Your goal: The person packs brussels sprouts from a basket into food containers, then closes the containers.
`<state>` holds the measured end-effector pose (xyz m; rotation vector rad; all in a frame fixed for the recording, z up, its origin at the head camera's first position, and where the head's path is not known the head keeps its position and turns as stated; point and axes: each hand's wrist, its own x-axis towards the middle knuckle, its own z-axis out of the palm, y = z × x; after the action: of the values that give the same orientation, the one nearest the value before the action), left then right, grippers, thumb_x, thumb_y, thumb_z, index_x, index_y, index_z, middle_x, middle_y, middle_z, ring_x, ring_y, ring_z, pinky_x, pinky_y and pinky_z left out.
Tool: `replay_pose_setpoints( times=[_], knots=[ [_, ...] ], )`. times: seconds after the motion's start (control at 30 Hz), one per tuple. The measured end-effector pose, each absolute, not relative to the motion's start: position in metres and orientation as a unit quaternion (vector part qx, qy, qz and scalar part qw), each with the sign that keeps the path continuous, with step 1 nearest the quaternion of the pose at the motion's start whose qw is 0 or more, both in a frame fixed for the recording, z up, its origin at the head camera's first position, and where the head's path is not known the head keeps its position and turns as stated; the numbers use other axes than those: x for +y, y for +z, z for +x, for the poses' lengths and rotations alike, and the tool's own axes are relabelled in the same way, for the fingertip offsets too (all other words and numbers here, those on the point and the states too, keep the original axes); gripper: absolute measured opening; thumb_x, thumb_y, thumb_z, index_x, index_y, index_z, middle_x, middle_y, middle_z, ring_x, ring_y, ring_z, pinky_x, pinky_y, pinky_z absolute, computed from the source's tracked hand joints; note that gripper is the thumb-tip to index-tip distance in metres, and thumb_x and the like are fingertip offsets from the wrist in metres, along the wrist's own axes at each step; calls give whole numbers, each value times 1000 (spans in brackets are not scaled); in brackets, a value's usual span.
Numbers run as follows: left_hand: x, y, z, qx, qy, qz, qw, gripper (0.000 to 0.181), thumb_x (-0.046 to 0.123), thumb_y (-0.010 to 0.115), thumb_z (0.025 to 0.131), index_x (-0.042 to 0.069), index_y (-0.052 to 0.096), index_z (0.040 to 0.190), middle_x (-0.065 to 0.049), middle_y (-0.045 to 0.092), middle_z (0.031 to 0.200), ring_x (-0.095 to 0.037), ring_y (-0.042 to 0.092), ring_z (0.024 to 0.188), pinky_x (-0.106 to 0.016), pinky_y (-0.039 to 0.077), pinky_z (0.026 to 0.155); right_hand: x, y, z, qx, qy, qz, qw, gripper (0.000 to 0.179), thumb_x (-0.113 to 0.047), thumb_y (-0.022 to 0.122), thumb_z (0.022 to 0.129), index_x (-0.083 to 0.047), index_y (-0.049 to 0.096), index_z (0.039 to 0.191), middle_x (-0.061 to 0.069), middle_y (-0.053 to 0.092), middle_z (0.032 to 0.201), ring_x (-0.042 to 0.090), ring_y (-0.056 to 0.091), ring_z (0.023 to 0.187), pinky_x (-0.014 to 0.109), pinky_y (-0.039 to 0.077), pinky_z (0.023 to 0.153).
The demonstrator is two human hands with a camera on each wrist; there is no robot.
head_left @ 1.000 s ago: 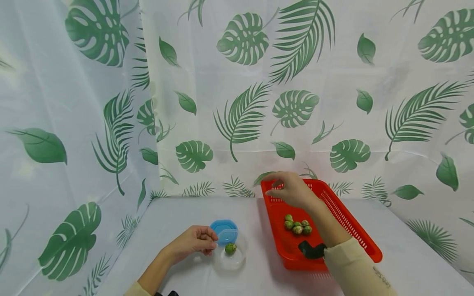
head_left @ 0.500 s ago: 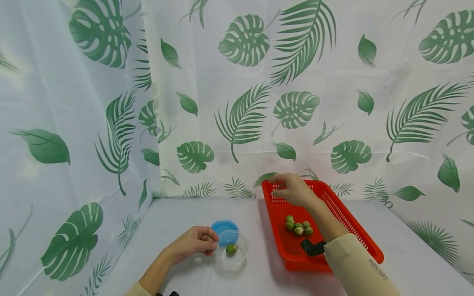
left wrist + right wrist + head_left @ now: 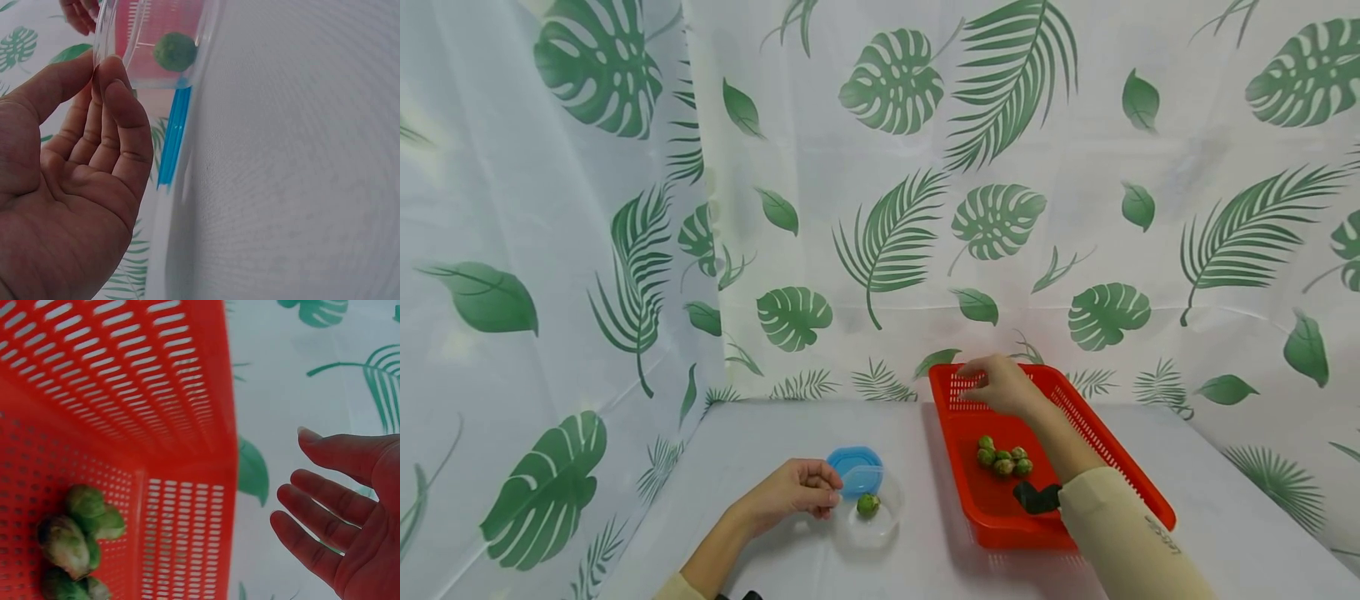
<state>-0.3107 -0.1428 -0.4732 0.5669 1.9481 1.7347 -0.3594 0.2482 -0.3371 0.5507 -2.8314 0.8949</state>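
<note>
In the head view my left hand (image 3: 790,496) pinches the rim of a small clear plastic container (image 3: 867,535) between thumb and fingers. One Brussels sprout (image 3: 868,505) sits inside it; the left wrist view shows the same sprout (image 3: 175,52) through the clear wall. A blue lid (image 3: 852,457) lies just behind the container. Over the far part of a red plastic basket (image 3: 1000,535) hovers my right hand (image 3: 1003,389), holding nothing. Its fingers are relaxed and apart in the right wrist view. Below it, several Brussels sprouts (image 3: 1003,467) lie clustered on the basket floor.
The basket has tall slotted walls (image 3: 181,531) and stands on the right of the white table (image 3: 790,433). Behind and to the left hangs a white sheet (image 3: 887,275) with green leaf prints.
My right hand has drifted slightly right over the basket's far end. The left hand, container and sprouts have kept their places.
</note>
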Motion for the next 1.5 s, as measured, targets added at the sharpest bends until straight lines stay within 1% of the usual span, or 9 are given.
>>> replay_pose_setpoints(
  times=[0.1,0.3,0.5,0.8,1.17,1.3,1.4,1.5],
  knots=[
    [-143,-473,-310,710,632,206,233,37,15,77,95,-10,63,118,-2,72,86,-13,67,76,-30,58,73,251,-342,-362,-937,298,175,55,39,-13,78,93,-4,71,131,21,68,132,35,63,114,49,59,96],
    [-143,-473,-311,707,634,208,233,39,15,78,94,-10,63,118,-2,72,86,-13,67,76,-31,59,73,257,-353,-367,-937,307,163,47,38,-13,78,93,-6,72,130,18,71,128,33,64,111,45,62,89],
    [-143,-474,-310,705,636,207,234,40,16,79,93,-11,63,118,-2,72,86,-13,68,75,-30,59,72,263,-364,-373,-940,308,146,29,42,-15,78,93,-4,70,133,21,68,131,34,63,111,44,62,86],
    [-142,-473,-310,709,633,205,234,39,16,78,93,-10,63,118,-1,72,85,-13,68,76,-31,59,73,266,-373,-373,-938,315,141,15,45,-14,80,91,-5,69,134,21,68,134,35,63,116,50,61,91],
    [-143,-472,-308,712,630,203,234,37,15,78,94,-10,63,118,-1,72,85,-13,67,76,-30,58,73,266,-378,-373,-938,326,115,9,43,-13,81,90,-8,72,132,17,69,131,31,65,112,52,60,92],
    [-143,-472,-309,713,630,203,233,37,16,77,94,-9,63,118,-1,72,85,-13,67,76,-31,58,73,267,-379,-373,-940,323,109,0,43,-12,81,90,-7,72,131,16,71,130,30,66,111,54,59,95],
    [-143,-473,-309,712,630,205,233,37,15,77,94,-9,63,119,-1,72,85,-13,67,76,-31,58,73,268,-382,-374,-942,318,109,-11,42,-10,80,90,-5,71,131,19,71,129,32,68,111,54,58,97],
    [-143,-474,-310,712,629,206,233,38,16,77,94,-9,63,119,-1,72,86,-13,67,76,-31,58,74,270,-385,-375,-943,315,103,-22,40,-8,79,91,-4,71,130,20,71,129,33,69,112,53,57,99]
  ],
)
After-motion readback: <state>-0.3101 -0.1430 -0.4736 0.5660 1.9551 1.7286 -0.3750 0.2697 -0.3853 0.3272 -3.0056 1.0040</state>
